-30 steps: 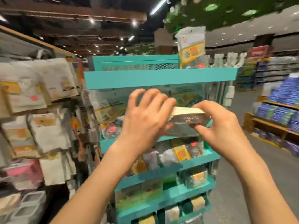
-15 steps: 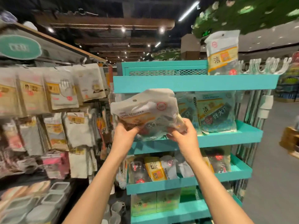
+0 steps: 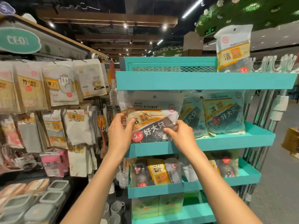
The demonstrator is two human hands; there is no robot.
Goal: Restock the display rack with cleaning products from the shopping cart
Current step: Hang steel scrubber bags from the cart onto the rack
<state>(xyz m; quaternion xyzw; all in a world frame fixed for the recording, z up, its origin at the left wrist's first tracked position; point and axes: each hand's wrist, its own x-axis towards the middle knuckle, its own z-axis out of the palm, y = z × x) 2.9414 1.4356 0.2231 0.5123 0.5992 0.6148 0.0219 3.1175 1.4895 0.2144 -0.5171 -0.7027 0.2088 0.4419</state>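
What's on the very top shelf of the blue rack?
One tall scourer bag stands at the right end of the top shelf. The shelf's front lip hides the bag's bottom and anything lying flat behind it.

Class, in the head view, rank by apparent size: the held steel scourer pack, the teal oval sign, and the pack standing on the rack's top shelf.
1. Held steel scourer pack, though nearest the camera.
2. Top-shelf pack.
3. Teal oval sign, about level with the top-shelf pack; unsure.
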